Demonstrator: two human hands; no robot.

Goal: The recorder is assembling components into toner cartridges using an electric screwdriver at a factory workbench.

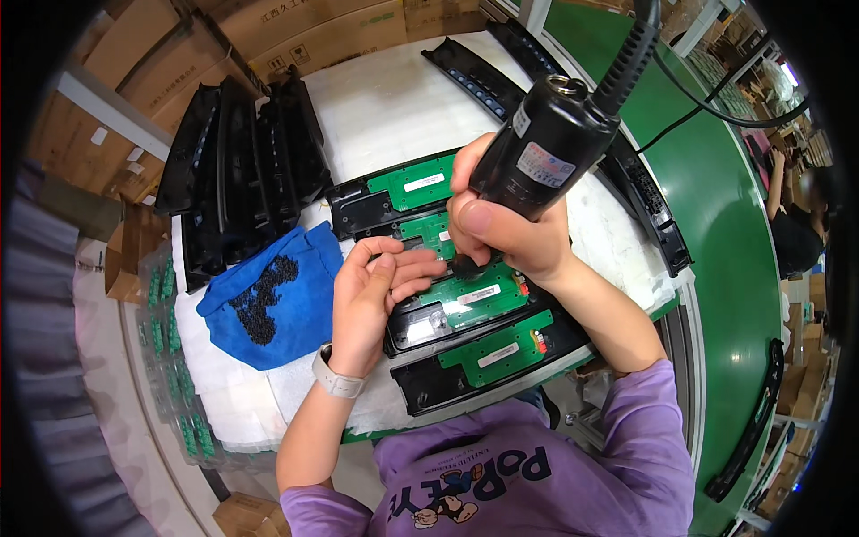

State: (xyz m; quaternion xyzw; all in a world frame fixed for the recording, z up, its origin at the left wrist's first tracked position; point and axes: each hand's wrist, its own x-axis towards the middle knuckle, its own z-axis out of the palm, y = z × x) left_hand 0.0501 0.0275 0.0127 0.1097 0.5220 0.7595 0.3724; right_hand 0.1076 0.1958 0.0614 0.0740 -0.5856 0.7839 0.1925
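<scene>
My right hand [514,228] is wrapped round a black electric screwdriver [546,148], tilted with its cable end up and its nose down over a green circuit board [474,295] in a black panel. Beside the nose, my left hand [380,277] hovers over the panels, its fingers curled and the thumb against them; whatever they pinch is too small to make out. Several such panels lie side by side, among them a nearest one [483,356] and a farthest one [403,188]. Left of my left hand, a blue cloth [304,309] bears a heap of small black screws [259,304].
Long black housings [242,170] stand bunched at the far left of the white-covered table [367,98]. More black strips [479,85] lie at the back and right. Cardboard boxes [304,31] line the back. A cable [626,63] hangs from above. Another person [796,215] is far right.
</scene>
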